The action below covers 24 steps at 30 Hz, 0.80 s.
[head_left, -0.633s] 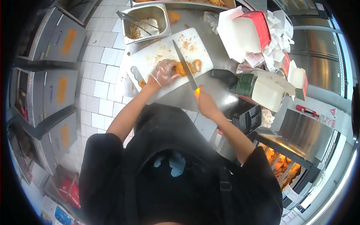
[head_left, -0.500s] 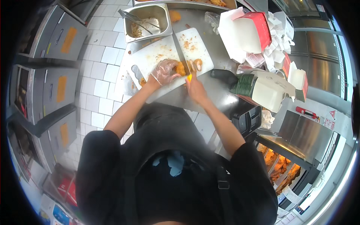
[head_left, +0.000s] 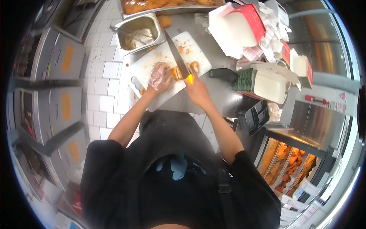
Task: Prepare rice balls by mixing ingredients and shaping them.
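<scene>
My left hand (head_left: 161, 78), in a clear plastic glove, has its fingers curled against a piece of golden fried chicken (head_left: 176, 73) on a white cutting board (head_left: 156, 57). My bare right hand (head_left: 197, 91) is wrapped round the yellow handle of a long kitchen knife (head_left: 175, 49). Its blade points away from me across the board, just right of that piece. A cut slice of chicken (head_left: 195, 66) lies to the right of the blade, close to my right fingers. Crumbs are scattered over the board.
A steel pan (head_left: 138, 35) with tongs stands beyond the board, before a tray of fried food (head_left: 152, 4). White and red cartons (head_left: 236, 30), stacked dark green boxes (head_left: 263, 82) and a black divided container (head_left: 254, 116) are at right. A glass-fronted cabinet (head_left: 288, 164) holds fried chicken.
My left hand has shifted a little left and no longer covers as much of the chicken. The knife stays in my right hand. The whole view has tilted slightly.
</scene>
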Each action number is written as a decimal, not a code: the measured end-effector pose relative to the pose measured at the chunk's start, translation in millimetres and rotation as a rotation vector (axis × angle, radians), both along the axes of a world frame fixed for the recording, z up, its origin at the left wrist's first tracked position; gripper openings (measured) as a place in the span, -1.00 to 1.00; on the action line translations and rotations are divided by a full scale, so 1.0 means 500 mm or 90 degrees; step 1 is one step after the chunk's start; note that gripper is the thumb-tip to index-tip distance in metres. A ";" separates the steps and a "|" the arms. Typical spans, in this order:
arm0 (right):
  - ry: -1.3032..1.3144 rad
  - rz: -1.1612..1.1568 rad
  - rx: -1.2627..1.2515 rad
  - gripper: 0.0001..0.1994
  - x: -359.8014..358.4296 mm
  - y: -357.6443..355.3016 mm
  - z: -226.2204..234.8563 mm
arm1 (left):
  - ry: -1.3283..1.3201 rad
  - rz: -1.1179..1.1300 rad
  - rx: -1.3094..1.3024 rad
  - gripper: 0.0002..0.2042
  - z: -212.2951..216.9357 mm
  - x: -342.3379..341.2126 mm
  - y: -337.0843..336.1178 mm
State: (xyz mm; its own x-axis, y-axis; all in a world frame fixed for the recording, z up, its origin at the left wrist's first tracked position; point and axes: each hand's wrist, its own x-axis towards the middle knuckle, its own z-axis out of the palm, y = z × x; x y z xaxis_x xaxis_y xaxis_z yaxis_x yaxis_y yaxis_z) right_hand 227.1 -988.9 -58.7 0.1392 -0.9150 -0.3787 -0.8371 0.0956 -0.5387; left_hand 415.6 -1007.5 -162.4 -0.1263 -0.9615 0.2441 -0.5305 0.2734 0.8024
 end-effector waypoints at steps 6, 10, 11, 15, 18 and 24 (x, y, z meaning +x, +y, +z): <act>0.117 -0.156 -0.175 -0.67 -0.096 0.057 -0.093 | -0.204 -0.319 -0.339 -0.50 0.023 -0.093 -0.080; 0.058 -0.370 -0.317 -0.52 -0.083 0.067 -0.119 | -0.233 -0.332 -0.376 -0.79 0.030 -0.164 -0.122; 0.069 -0.391 -0.213 -0.48 -0.071 0.090 -0.041 | -0.243 -0.333 -0.341 -0.82 0.043 -0.167 -0.104; -0.086 -0.541 -0.221 -0.48 -0.128 0.308 -0.019 | -0.269 -0.327 -0.261 -0.84 -0.010 -0.170 -0.141; 0.067 -0.637 -0.281 -0.64 -0.199 0.554 -0.173 | 0.108 -0.250 0.026 -0.72 -0.067 -0.241 -0.121; 0.089 -0.990 -0.039 -0.63 -0.168 0.971 -0.163 | 0.153 -0.763 0.637 -0.77 0.186 -0.616 0.504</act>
State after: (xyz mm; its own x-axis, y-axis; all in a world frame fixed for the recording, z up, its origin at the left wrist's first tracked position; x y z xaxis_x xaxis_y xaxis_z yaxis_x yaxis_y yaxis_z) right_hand 142.9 -503.6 -140.2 -0.9546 -0.1353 -0.2655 0.0177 0.8636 -0.5038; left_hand 107.8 -755.2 -69.3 -0.9543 -0.1126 -0.2768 -0.2428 -0.2474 0.9380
